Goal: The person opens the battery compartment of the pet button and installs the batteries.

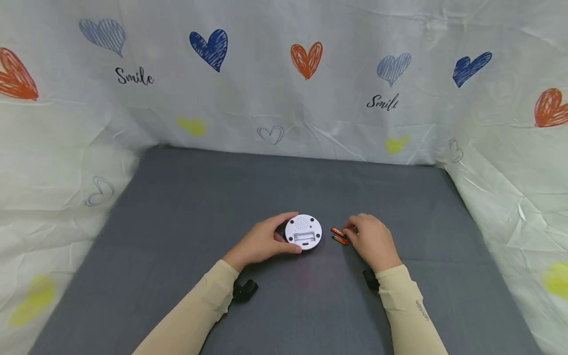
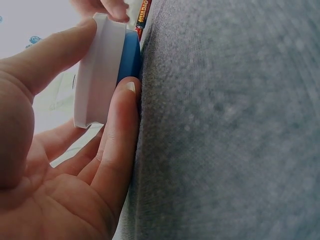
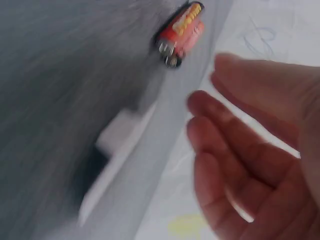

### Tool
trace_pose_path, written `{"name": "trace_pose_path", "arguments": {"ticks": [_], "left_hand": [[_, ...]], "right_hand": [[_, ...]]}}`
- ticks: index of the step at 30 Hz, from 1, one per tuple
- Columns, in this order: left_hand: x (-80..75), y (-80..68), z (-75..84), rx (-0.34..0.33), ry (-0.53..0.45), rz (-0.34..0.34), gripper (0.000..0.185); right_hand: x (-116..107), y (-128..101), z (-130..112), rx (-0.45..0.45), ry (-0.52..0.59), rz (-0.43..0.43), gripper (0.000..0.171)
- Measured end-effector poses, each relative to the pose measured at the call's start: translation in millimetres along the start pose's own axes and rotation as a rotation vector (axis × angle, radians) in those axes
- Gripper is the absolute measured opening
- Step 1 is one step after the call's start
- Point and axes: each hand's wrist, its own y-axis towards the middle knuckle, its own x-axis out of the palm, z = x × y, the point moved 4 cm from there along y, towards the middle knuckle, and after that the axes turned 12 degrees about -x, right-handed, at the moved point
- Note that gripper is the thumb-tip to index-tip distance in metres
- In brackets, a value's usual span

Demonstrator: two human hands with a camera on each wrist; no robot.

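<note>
My left hand (image 1: 261, 241) grips a round white device (image 1: 303, 222) by its edge. Its underside faces up, showing speaker holes, dark feet and an uncovered battery compartment (image 1: 304, 237) with no battery in it. In the left wrist view, a blue part (image 2: 130, 57) shows on the device's lower side. Two red-and-black batteries (image 1: 339, 240) lie side by side on the cloth, right of the device. My right hand (image 1: 370, 240) hovers beside them, fingers loosely bent and holding nothing. A blurred white piece (image 3: 122, 132) lies near that hand in the right wrist view.
A dark grey cloth (image 1: 213, 187) covers the table. White sheets with printed hearts (image 1: 306, 59) stand at the back and both sides. Black wrist cameras (image 1: 245, 291) sit under the forearms, by the beige sleeves (image 1: 195, 305).
</note>
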Motion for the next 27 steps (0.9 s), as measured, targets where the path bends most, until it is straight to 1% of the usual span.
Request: {"name": "trace_pose_path", "arguments": {"ticks": [2,5,7,9,11,13,17,19,21,24,27], "left_hand": [[1.7,-0.5,-2.1,-0.001,-0.008,-0.006,0.094],[4.4,-0.6,-4.3,0.003,-0.02,-0.015,0.094],[4.9,-0.7,-4.4,0.011,-0.026,-0.016,0.094],[3.9,-0.7,-3.4,0.013,-0.028,-0.013,0.094],[2.4,-1.1,-2.1,0.013,-0.032,-0.013,0.094],[0.9,-1.6,-0.8,0.003,-0.026,-0.013,0.094],[-1.0,-2.8,-0.5,-0.003,-0.02,-0.015,0.093],[-1.6,-3.2,-1.2,0.001,-0.017,-0.018,0.093],[-1.9,-3.8,-2.1,0.011,-0.021,-0.022,0.093],[-2.2,-4.7,-2.2,0.033,-0.025,-0.028,0.093],[-2.3,-5.2,-2.1,0.05,-0.031,-0.031,0.093]], "right_hand": [[6.9,9.4,-1.8,0.017,0.027,-0.046,0.005],[14.1,16.0,-2.4,0.052,0.037,-0.109,0.004],[15.5,17.4,-3.4,0.058,0.029,-0.129,0.004],[14.1,17.7,-5.4,0.045,0.021,-0.128,0.004],[10.1,17.8,-10.2,0.015,0.025,-0.104,0.004],[3.1,18.3,-19.5,-0.035,0.04,-0.059,0.005],[-8.2,21.7,-51.0,-0.194,0.047,0.025,0.009],[-8.5,24.7,-67.0,-0.274,0.028,0.033,0.011],[-5.9,27.5,-77.9,-0.327,0.011,0.025,0.012],[0.1,30.4,-85.8,-0.342,-0.006,0.006,0.012],[7.3,31.9,-88.0,-0.348,-0.013,-0.001,0.01]]}}
